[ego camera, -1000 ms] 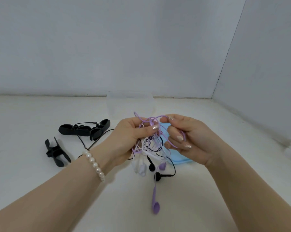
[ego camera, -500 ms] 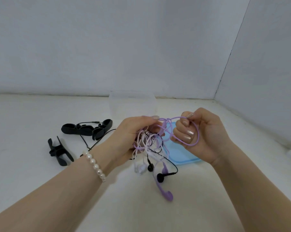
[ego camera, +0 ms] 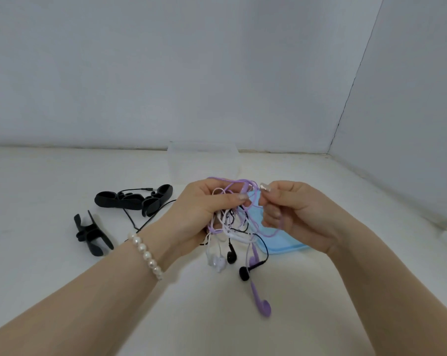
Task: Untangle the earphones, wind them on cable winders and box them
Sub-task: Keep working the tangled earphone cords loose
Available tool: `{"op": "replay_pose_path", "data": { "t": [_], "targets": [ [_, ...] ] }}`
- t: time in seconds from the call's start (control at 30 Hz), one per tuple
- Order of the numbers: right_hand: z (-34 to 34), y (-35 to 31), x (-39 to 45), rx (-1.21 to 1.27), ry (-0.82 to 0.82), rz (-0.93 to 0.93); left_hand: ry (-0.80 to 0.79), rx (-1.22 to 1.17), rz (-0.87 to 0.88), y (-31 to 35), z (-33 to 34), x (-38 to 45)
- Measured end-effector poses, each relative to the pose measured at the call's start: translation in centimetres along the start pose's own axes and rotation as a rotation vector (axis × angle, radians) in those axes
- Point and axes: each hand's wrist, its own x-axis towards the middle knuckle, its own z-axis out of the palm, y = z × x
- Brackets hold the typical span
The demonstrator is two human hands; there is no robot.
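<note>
A tangle of purple, white and black earphones (ego camera: 234, 222) hangs above the table between my hands. My left hand (ego camera: 204, 209) grips the bundle of cords from the left. My right hand (ego camera: 291, 211) pinches a purple cord at the bundle's top right. Earbuds dangle below: a purple one (ego camera: 262, 303), black ones (ego camera: 244, 273) and white ones (ego camera: 217, 262). Black cable winders lie on the table to the left, one pair (ego camera: 132, 199) farther back and one (ego camera: 91, 233) nearer. The clear box (ego camera: 201, 159) stands at the back by the wall.
A light blue lid (ego camera: 281, 242) lies flat on the table under my right hand. A thin black cord (ego camera: 137, 217) runs from the winders toward my left wrist. Walls close the table at the back and right.
My right hand has moved back left toward the bundle, and the purple loop it had pulled out is smaller. The dangling purple earbud has swung lower.
</note>
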Motion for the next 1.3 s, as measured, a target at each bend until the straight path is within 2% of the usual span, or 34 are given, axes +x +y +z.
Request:
{"op": "replay_pose_path", "data": {
  "t": [0.07,0.23,0.33,0.4,0.5,0.57,0.67,0.7,0.8,0.83,0.9,1.03,1.1,1.23,1.3],
  "targets": [
    [-0.5,0.0,0.1,0.026,-0.025,0.032,0.033,-0.060,-0.010,0.3,0.2,-0.2],
    [-1.3,0.0,-0.2,-0.117,-0.073,0.110,0.120,-0.242,-0.072,1.0,0.0,-0.1],
    [-2.2,0.0,-0.1,-0.028,-0.051,0.074,0.150,-0.274,-0.102,1.0,-0.2,0.1],
    [-3.3,-0.1,-0.3,0.119,-0.146,-0.013,0.163,-0.306,-0.107,1.0,-0.6,0.3],
    [-4.3,-0.3,-0.4,0.351,-0.429,-0.202,0.194,-0.333,-0.104,1.2,-1.1,0.5],
    [-4.4,-0.5,-0.5,0.513,-0.498,-0.242,0.214,-0.338,-0.108,1.1,-1.2,0.6],
    [-4.3,-1.0,-0.9,0.451,-0.412,-0.172,0.214,-0.329,-0.087,1.3,-1.0,0.5],
    [-4.0,-1.0,-0.8,0.282,-0.262,-0.101,0.213,-0.308,-0.066,1.4,-1.0,0.4],
    [-2.5,-0.1,0.3,-0.426,0.289,0.086,0.167,-0.229,0.002,1.1,-0.9,0.4],
    [-2.0,0.4,0.8,-0.537,0.386,0.096,0.137,-0.184,0.020,0.8,-0.8,0.4],
    [-1.2,1.0,1.3,-0.615,0.485,-0.036,0.095,-0.086,0.040,0.4,-0.5,0.3],
    [0.0,-0.2,0.2,-0.668,0.463,-0.304,0.100,0.016,0.046,-0.2,-0.4,0.5],
    [0.7,-0.3,-0.2,-0.716,0.402,-0.365,0.110,0.072,0.060,-0.5,-0.5,0.6],
    [0.8,0.1,0.4,-0.806,0.324,-0.273,0.082,0.070,0.077,-0.6,-0.6,0.6],
    [0.5,0.4,0.6,-0.754,0.268,-0.228,0.064,0.044,0.057,-0.5,-0.4,0.4]
  ]
}}
